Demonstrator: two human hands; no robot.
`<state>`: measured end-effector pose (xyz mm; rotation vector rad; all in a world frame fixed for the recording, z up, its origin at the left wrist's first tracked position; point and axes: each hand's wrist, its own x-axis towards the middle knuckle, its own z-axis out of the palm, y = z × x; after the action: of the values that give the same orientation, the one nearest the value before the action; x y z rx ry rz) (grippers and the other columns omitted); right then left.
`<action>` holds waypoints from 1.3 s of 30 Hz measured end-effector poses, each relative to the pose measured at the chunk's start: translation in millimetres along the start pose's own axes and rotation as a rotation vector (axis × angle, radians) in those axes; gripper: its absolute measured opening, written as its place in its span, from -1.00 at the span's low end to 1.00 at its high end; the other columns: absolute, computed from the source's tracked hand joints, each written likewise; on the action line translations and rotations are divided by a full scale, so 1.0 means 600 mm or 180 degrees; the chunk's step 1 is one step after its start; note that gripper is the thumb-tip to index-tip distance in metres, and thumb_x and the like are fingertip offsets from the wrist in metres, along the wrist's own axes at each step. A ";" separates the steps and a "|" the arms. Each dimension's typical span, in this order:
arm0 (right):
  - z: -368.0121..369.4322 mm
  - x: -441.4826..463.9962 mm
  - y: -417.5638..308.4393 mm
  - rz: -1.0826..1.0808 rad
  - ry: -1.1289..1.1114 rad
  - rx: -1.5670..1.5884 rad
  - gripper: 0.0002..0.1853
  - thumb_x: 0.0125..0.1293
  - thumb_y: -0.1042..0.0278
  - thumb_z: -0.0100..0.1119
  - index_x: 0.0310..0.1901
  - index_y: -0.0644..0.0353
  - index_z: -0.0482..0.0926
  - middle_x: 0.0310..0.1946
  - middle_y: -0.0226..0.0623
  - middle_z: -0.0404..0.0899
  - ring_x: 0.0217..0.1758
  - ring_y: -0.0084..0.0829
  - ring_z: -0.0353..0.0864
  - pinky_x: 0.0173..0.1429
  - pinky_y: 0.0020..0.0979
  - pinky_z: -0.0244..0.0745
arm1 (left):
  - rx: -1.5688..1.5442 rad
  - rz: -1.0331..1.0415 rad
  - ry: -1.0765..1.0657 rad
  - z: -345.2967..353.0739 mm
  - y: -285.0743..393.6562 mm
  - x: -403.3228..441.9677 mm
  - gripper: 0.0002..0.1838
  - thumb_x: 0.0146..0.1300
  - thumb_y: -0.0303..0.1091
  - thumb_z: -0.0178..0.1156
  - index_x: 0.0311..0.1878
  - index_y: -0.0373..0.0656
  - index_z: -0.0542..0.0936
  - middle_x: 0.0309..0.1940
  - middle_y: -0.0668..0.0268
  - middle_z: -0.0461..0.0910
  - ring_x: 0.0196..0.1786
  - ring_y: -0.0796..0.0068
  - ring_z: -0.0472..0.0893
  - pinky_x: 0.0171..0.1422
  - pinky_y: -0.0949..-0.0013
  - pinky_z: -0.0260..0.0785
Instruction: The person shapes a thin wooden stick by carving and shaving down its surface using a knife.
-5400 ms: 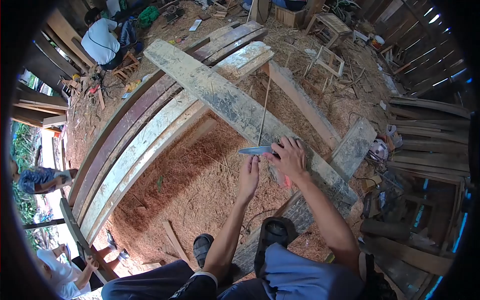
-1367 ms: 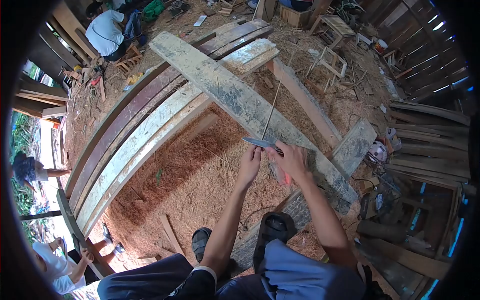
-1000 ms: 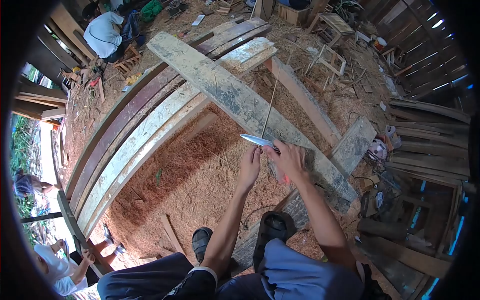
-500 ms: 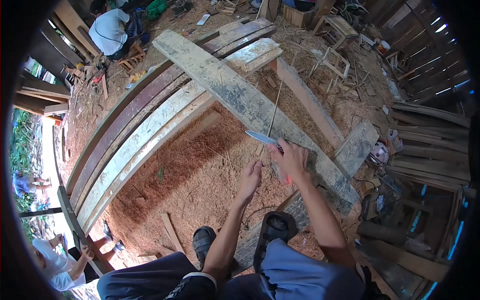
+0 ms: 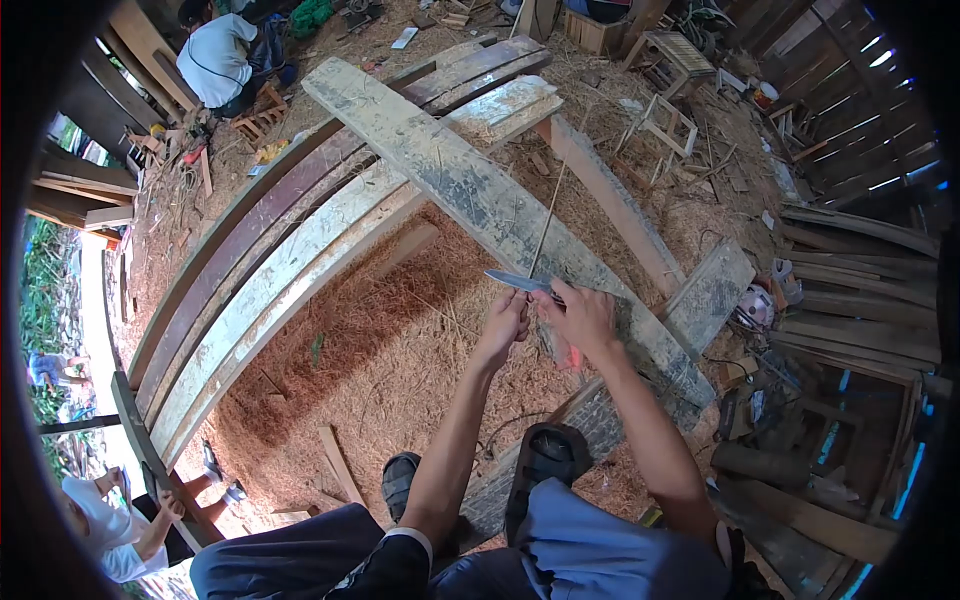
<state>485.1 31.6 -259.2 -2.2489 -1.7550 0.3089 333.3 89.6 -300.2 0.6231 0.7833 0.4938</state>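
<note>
My right hand (image 5: pixel 582 318) is closed around the handle of a knife (image 5: pixel 513 281), whose grey blade points left. A long thin wooden stick (image 5: pixel 546 225) slants up and away from the blade, crossing above the plank. My left hand (image 5: pixel 504 326) is closed just below the blade, with its fingers around the stick's near end, which is mostly hidden. Blade and stick meet between the two hands. Beyond them lies a long, stained wooden plank (image 5: pixel 440 165).
Curved boards (image 5: pixel 290 262) run under the plank to the left. Wood shavings (image 5: pixel 390 390) cover the ground. A circular saw (image 5: pixel 757 305) lies at right near stacked timber (image 5: pixel 860 290). One person (image 5: pixel 215 65) crouches at the back left; another person (image 5: pixel 110 530) is at lower left.
My left hand has moved up and slightly right, closer to the knife and my right hand. The knife has shifted slightly left and down along the stick.
</note>
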 end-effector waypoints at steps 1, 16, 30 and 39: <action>0.000 0.002 0.002 -0.0025 -0.0055 -0.0047 -0.54 0.41 -0.25 0.02 -0.26 0.03 0.58 -0.50 -0.11 0.66 -0.35 0.06 0.68 -0.19 0.08 0.43 | -0.0026 -0.0003 -0.0028 -0.003 -0.002 0.005 -0.80 0.58 -0.15 -0.06 -0.14 -0.03 0.42 -0.59 0.58 0.13 -0.66 0.74 0.10 -0.59 0.53 -0.08; 0.017 0.001 -0.003 -0.0143 0.0371 -0.0277 -0.56 0.42 -0.21 0.06 -0.33 0.02 0.56 -0.59 -0.17 0.63 -0.51 -0.03 0.68 -0.42 0.00 0.48 | 0.0095 0.0341 -0.0020 0.006 -0.016 -0.012 -0.83 0.59 -0.18 -0.07 -0.01 -0.02 0.43 -0.57 0.62 0.15 -0.65 0.77 0.09 -0.58 0.56 -0.09; 0.024 -0.004 -0.014 0.0156 0.0339 -0.0216 -0.59 0.40 -0.19 0.09 -0.28 0.03 0.54 -0.52 -0.18 0.65 -0.46 -0.02 0.69 -0.40 0.02 0.47 | 0.0259 0.0265 0.0202 0.021 -0.027 -0.063 -0.83 0.59 -0.18 -0.05 -0.13 -0.02 0.40 -0.55 0.59 0.17 -0.64 0.77 0.13 -0.58 0.56 -0.05; 0.024 -0.006 -0.021 0.0182 0.0359 -0.0049 -0.55 0.41 -0.22 0.07 -0.26 0.06 0.57 -0.44 -0.11 0.68 -0.42 0.04 0.69 -0.34 0.08 0.46 | 0.0306 0.0224 0.0306 0.021 -0.028 -0.111 -0.79 0.59 -0.15 -0.07 -0.18 -0.03 0.39 -0.57 0.59 0.16 -0.64 0.77 0.14 -0.59 0.55 -0.03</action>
<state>467.8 32.0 -268.5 -2.2829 -1.6445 0.1769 305.2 32.5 -272.0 0.7222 0.8823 0.5562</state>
